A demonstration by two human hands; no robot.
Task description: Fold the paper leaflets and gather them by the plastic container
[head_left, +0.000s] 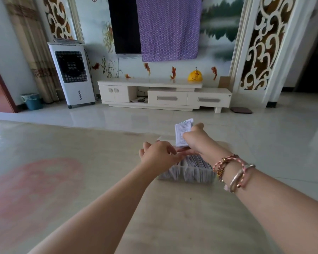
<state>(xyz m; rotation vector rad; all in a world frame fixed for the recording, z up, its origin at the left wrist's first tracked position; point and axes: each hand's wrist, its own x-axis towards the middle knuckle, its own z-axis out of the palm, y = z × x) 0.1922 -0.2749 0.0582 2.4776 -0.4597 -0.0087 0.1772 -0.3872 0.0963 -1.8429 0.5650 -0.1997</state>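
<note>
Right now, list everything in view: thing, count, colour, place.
leaflets: small bundle, white, held upright above the container
container: one, clear, on the table, packed with papers
table: one, beige, foreground
TV: one, black, on the wall
cloth: one, purple, hanging over the TV
cabinet: one, cream, under the TV
bag: one, yellow, on the cabinet
cooler: one, white, left of the cabinet
bin: one, blue, far left floor
bracelets: several, pink and silver, right wrist
hands: left reaching over the container; right gripping the leaflets
</note>
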